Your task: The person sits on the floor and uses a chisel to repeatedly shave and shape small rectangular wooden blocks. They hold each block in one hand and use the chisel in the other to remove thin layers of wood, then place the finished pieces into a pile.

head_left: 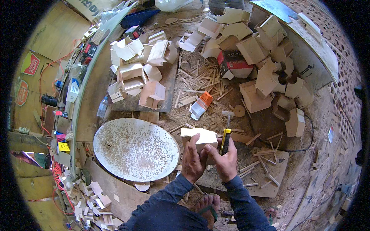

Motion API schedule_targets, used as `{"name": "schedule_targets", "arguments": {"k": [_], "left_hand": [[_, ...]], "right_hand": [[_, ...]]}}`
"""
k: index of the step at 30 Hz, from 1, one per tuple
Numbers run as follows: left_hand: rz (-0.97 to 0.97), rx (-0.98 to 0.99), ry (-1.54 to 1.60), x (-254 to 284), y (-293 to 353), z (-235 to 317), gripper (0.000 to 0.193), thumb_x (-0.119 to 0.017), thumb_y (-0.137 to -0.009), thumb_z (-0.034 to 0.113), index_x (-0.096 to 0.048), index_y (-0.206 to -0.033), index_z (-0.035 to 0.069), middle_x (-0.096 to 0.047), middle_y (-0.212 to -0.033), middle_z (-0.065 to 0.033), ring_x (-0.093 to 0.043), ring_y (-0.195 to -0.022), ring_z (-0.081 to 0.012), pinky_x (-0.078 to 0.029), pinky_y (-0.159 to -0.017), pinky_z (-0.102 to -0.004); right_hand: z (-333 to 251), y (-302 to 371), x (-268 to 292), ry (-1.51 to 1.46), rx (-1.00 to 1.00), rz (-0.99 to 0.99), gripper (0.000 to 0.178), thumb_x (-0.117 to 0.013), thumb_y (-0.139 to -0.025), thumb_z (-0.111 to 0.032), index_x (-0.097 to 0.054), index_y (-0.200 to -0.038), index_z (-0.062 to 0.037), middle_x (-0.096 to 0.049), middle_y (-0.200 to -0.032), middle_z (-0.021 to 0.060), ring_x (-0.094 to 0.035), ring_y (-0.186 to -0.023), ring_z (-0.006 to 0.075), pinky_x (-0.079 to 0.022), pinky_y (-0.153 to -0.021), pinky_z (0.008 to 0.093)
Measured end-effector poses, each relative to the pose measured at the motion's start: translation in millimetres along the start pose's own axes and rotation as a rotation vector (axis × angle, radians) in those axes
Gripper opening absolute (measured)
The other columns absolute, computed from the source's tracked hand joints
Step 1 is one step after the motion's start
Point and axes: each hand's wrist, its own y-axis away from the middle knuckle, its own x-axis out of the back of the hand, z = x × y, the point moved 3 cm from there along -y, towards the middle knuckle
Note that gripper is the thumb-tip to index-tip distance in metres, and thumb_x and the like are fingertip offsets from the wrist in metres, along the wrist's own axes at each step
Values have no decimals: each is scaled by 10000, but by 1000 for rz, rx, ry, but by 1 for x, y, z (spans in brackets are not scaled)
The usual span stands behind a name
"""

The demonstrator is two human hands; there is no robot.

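The left hand [192, 159] grips a pale wooden block [199, 138] from below, fingers wrapped around its near side. The right hand [225, 159] is closed around a yellow utility knife [225, 139], blade up beside the block's right edge. Just left lies a round speckled metal dish [135, 148]. Farther off, wooden boxes [135, 69] crowd a dark board [167, 82] on the sawdust-strewn floor.

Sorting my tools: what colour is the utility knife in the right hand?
Yellow and black utility knife, held in the right hand; head view.
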Motion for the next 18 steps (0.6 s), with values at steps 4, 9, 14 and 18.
{"name": "schedule_targets", "arguments": {"k": [4,9,14,18], "left_hand": [[22,99,66,6,-3,-12,529,-522,-959,327,-341,-1344,13,-508,-1182,-250,-553,-1040,-402,-441,-891,-444],[-35,391,550,23,-19,-38,452,-331,-1027,367,-442,-1299,23,-539,-1197,-144,-538,-1086,-220,-434,-939,-333],[-187,662,1108,21,-27,-36,500,-278,-1029,396,-397,-1337,21,-552,-1197,-156,-599,-1046,-222,-506,-905,-343],[-283,785,1350,17,-24,-27,583,-225,-1016,467,-381,-1345,12,-574,-1184,-168,-626,-1023,-255,-538,-859,-359]], "right_hand": [[-2,-7,-7,107,101,-8,398,-761,-794,-243,-566,-1020,20,-622,-906,51,-576,-792,99,-480,-721,249],[-6,-20,-1,135,75,-282,279,-733,-835,-177,-605,-992,14,-616,-824,-1,-539,-696,54,-457,-628,220],[-8,-23,7,-170,-292,-365,271,-760,-801,-160,-614,-978,-16,-641,-815,11,-584,-674,81,-470,-622,226],[-11,-18,1,-235,-341,-360,278,-751,-797,-121,-575,-994,-33,-619,-795,24,-549,-613,74,-443,-531,216]]}}
